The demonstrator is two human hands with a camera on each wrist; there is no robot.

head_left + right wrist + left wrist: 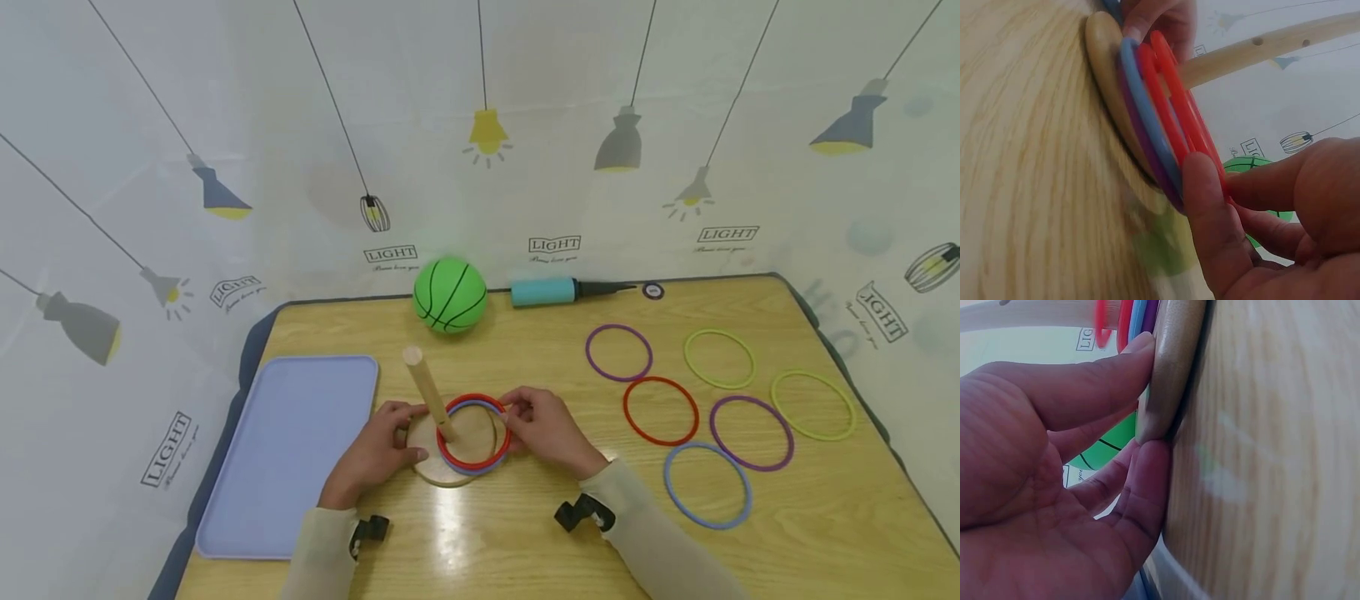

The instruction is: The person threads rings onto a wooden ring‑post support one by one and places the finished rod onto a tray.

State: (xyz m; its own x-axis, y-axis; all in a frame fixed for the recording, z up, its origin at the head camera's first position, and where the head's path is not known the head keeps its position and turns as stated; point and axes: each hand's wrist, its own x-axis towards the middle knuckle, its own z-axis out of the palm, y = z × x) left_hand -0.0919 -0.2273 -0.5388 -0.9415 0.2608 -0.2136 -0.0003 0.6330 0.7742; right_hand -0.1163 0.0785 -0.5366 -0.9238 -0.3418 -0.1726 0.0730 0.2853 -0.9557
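Note:
A wooden base (476,429) with an upright peg (426,387) stands on the table. My left hand (378,450) grips the base's left edge between thumb and fingers, as the left wrist view shows. At the other side, my right hand (551,429) pinches a red ring (1196,122) that circles the peg. Beneath it in the right wrist view sit another red ring (1161,100), a blue ring (1141,106) and a purple ring (1169,194), stacked at the base. From the head view the lower rings are mostly covered.
Loose rings lie at the right, among them a red ring (661,411) and a blue ring (707,485). A lavender tray (292,450) lies at the left. Along the back are a green ball (450,296), a turquoise hand pump (543,292) and a small dark disc (653,291).

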